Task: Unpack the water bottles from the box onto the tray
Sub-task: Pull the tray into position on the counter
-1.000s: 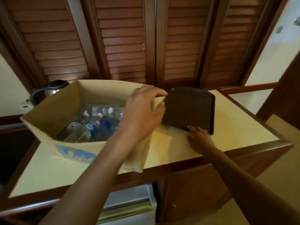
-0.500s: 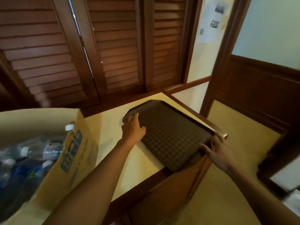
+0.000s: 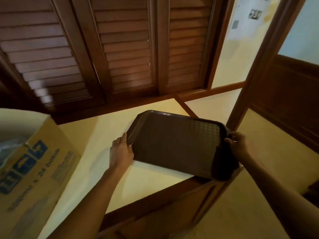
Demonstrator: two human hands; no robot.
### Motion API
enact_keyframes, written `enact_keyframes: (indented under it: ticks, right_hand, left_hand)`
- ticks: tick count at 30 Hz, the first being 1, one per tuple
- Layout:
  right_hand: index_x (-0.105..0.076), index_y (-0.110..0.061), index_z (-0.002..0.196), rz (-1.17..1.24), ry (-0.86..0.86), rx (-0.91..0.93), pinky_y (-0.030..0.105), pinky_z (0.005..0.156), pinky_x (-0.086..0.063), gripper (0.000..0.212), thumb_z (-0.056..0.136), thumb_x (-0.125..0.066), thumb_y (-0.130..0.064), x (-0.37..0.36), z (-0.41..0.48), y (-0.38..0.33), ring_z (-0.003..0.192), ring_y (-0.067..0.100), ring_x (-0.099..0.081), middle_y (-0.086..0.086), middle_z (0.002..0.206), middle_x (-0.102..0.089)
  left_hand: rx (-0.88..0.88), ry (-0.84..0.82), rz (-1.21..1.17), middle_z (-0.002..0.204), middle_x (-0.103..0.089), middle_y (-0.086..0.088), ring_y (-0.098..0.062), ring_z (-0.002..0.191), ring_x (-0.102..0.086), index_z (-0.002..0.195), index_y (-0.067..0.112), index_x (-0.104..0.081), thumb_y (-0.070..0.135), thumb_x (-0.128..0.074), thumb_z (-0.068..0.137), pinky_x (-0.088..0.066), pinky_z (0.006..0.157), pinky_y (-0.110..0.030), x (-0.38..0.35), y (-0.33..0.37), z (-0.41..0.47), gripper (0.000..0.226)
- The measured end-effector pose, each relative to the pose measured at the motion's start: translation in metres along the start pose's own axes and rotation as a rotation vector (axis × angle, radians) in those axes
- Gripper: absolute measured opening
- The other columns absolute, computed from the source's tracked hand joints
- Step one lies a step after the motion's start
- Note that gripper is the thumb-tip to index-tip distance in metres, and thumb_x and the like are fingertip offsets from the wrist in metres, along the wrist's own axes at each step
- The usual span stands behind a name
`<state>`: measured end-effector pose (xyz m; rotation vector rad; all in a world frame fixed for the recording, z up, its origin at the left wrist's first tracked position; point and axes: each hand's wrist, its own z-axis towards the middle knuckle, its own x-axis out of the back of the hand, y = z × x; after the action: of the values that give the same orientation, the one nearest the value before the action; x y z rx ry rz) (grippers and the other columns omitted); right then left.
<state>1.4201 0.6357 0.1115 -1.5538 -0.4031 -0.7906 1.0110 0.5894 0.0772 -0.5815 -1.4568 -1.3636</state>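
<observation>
A dark brown textured tray (image 3: 174, 144) lies on the cream countertop near its right end, with its near right corner over the counter's edge. My left hand (image 3: 120, 150) grips the tray's left rim. My right hand (image 3: 239, 145) grips its right rim. The cardboard box (image 3: 34, 168) with blue print stands at the far left, partly out of frame. Only a blurred bit of clear plastic (image 3: 8, 147) shows inside it; no bottle can be made out.
The cream countertop (image 3: 103, 131) has a dark wooden edge (image 3: 155, 195). Brown louvered doors (image 3: 110, 49) rise behind it. A wooden door frame (image 3: 255, 83) stands just right of the tray, with pale floor (image 3: 241, 213) below.
The view has swung further right, so the box is now mostly out of frame. Both hands have turned the tray on the counter and hold it by its left and right rims.
</observation>
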Motion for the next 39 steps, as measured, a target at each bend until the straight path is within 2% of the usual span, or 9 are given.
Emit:
enact_keyframes:
  ticks: [5,9,15,21,24,29,32,35,39]
  right_hand:
    - [-0.063,-0.017,0.135,-0.029,-0.127,0.125,0.035,0.088,-0.051,0.035,0.102,-0.059,-0.028,-0.037,0.025,-0.042,0.114,0.027,-0.065,0.005,0.128,-0.065]
    - [-0.035,-0.027,0.158,-0.314,-0.356,0.341,0.049,0.119,-0.03,0.062,0.101,-0.058,-0.036,-0.059,0.017,-0.064,0.152,0.028,-0.028,0.0,0.166,-0.025]
    - [-0.037,-0.018,0.157,-0.5,-0.36,0.548,0.035,0.124,-0.027,0.064,0.098,-0.063,-0.019,-0.093,0.006,-0.067,0.157,0.019,-0.013,0.0,0.17,-0.018]
    - [-0.041,-0.016,0.155,-0.565,-0.388,0.63,0.037,0.128,-0.011,0.054,0.103,-0.056,-0.021,-0.103,0.024,-0.082,0.158,0.019,0.0,-0.003,0.169,-0.017]
    - [-0.043,-0.019,0.155,-0.539,-0.41,0.614,0.038,0.127,-0.017,0.053,0.103,-0.055,-0.021,-0.108,0.036,-0.083,0.159,0.021,-0.004,-0.001,0.17,-0.015]
    - [-0.048,-0.021,0.151,-0.457,-0.36,0.59,0.047,0.126,-0.018,0.054,0.099,-0.061,-0.02,-0.108,0.025,-0.099,0.157,0.03,-0.013,0.005,0.168,-0.025]
    - [-0.055,-0.021,0.144,-0.331,-0.321,0.648,0.048,0.123,-0.025,0.049,0.096,-0.065,-0.016,-0.107,-0.003,-0.131,0.153,0.029,-0.024,0.005,0.162,-0.036]
    - [-0.06,-0.024,0.139,-0.199,-0.315,0.731,0.047,0.119,-0.034,0.043,0.097,-0.065,-0.017,-0.103,-0.034,-0.174,0.148,0.024,-0.035,0.001,0.156,-0.045]
    - [-0.064,-0.026,0.134,-0.033,-0.332,0.881,0.031,0.109,-0.036,0.036,0.098,-0.065,-0.019,-0.104,-0.085,-0.252,0.138,0.019,-0.048,-0.005,0.149,-0.052]
  left_hand:
    - [0.129,0.093,0.083,0.144,-0.046,-0.012,-0.032,0.13,-0.049,0.145,0.007,-0.045,0.019,-0.066,0.093,-0.05,0.102,-0.048,0.018,-0.041,-0.052,0.058]
    - [0.251,0.125,0.042,0.142,-0.044,-0.013,-0.035,0.128,-0.05,0.145,0.008,-0.042,0.018,-0.068,0.091,-0.049,0.103,-0.05,0.04,-0.055,-0.084,0.061]
    - [0.287,0.122,0.09,0.159,-0.036,-0.01,-0.027,0.142,-0.041,0.156,0.01,-0.033,0.022,-0.063,0.097,-0.039,0.112,-0.037,0.053,-0.063,-0.117,0.067]
    - [0.342,0.11,0.048,0.162,-0.026,-0.007,-0.028,0.144,-0.035,0.158,0.013,-0.028,0.024,-0.059,0.1,-0.035,0.113,-0.035,0.06,-0.054,-0.103,0.067]
    - [0.363,0.094,0.058,0.161,-0.029,-0.008,-0.028,0.142,-0.038,0.158,0.012,-0.028,0.026,-0.059,0.1,-0.038,0.111,-0.036,0.06,-0.054,-0.099,0.068]
    - [0.264,0.123,0.052,0.164,-0.023,-0.004,-0.025,0.152,-0.019,0.159,0.018,-0.027,0.029,-0.065,0.096,-0.028,0.116,-0.036,0.077,-0.053,-0.102,0.074]
    - [0.173,0.201,-0.023,0.152,-0.044,0.004,-0.015,0.141,-0.041,0.146,0.025,-0.05,0.029,-0.064,0.096,-0.037,0.116,-0.037,0.115,-0.045,-0.11,0.052]
    - [0.038,0.283,-0.084,0.122,-0.058,0.012,-0.003,0.111,-0.059,0.12,0.027,-0.065,0.026,-0.064,0.095,-0.052,0.095,-0.022,0.167,-0.027,-0.117,0.025]
    - [0.021,0.353,-0.157,0.107,-0.059,0.019,0.003,0.096,-0.062,0.105,0.034,-0.069,0.03,-0.067,0.094,-0.05,0.078,-0.007,0.255,-0.024,-0.13,0.012]
